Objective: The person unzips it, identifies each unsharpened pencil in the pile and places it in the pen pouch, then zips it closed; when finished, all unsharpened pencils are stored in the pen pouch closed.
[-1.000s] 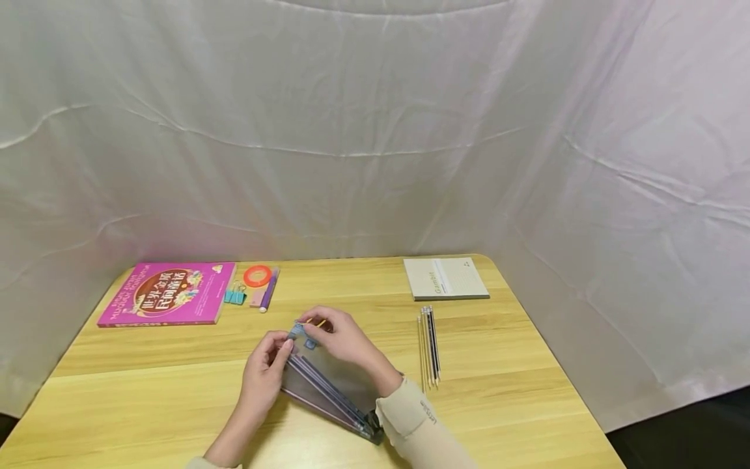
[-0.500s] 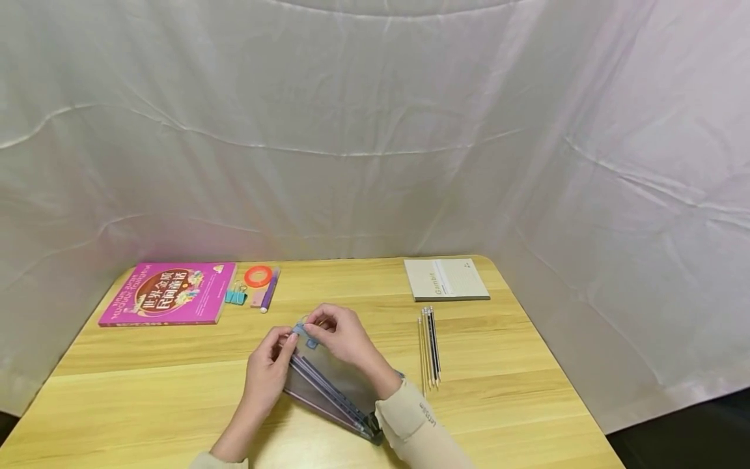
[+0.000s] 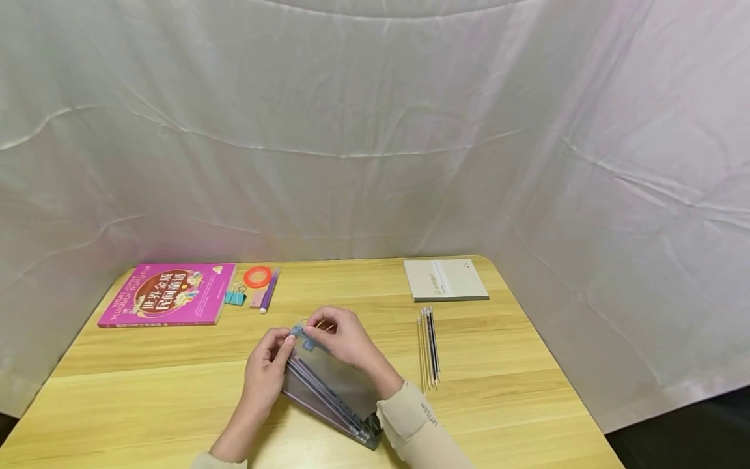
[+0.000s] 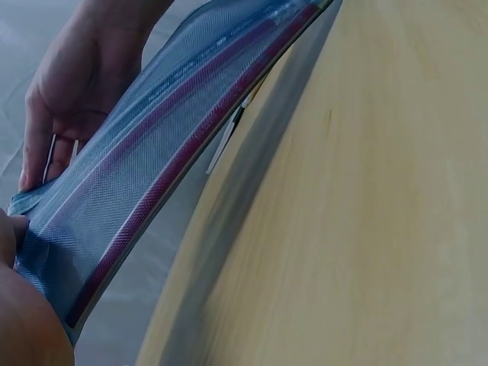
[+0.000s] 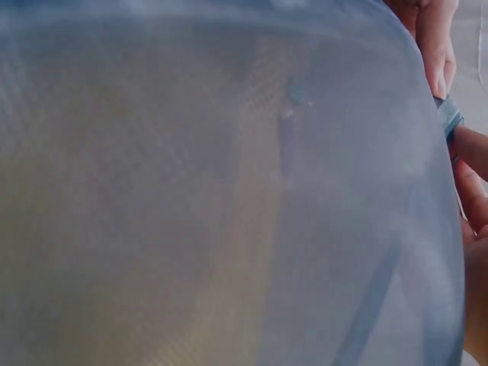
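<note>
A see-through grey-blue mesh pouch [image 3: 346, 374] is tilted above the table near the front, several pencils [image 3: 328, 394] showing inside. My left hand [image 3: 265, 374] pinches its upper left corner between thumb and fingers. Right beside it, my right hand [image 3: 347, 340] pinches the same top end, near a small blue patch [image 3: 308, 345]. Thin gold-coloured lines show by the right fingers; what they are is too small to tell. In the left wrist view the mesh [image 4: 175, 130] spans between both hands. The pouch [image 5: 152, 198] fills most of the right wrist view.
At the back left lie a pink book [image 3: 170, 293], teal binder clips [image 3: 235, 297], an orange tape roll [image 3: 257, 276] and a purple marker [image 3: 269, 291]. To the right are several pencils [image 3: 431, 345] and a pale notebook [image 3: 445, 279]. Grey cloth [image 3: 351, 130] encloses the table.
Both hands stay at the pouch's top end and shift only slightly. The pouch's lower end has tipped a little, and more of its side faces the head camera.
</note>
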Available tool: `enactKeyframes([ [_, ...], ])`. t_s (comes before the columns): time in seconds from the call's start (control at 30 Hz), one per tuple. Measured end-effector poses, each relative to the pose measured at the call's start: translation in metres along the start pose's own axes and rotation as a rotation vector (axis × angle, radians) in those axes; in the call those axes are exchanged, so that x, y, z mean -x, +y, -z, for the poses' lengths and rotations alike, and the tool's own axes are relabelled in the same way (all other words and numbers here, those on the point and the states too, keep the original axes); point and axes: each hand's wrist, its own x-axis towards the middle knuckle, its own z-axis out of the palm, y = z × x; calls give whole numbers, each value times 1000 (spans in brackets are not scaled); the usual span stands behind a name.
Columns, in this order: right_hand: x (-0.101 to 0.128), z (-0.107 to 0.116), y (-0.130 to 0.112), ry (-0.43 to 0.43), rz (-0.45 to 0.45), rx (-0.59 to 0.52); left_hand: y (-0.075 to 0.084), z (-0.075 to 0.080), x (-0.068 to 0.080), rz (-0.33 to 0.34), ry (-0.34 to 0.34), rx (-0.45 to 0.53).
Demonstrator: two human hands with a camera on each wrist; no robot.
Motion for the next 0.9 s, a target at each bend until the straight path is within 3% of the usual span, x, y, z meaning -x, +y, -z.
enactKeyframes([
  [0.2, 0, 3, 1, 64, 79, 31, -3, 0, -1, 10, -15, 8],
  [0.37, -2, 5, 2, 106, 108, -17, -2, 0, 0, 26, -6, 18],
  [0.63, -2, 4, 2, 48, 137, -29, -3, -1, -1, 48, 20, -3],
  [0.9, 2, 5, 5, -21, 81, 34, 0, 0, 0, 41, 13, -15],
])
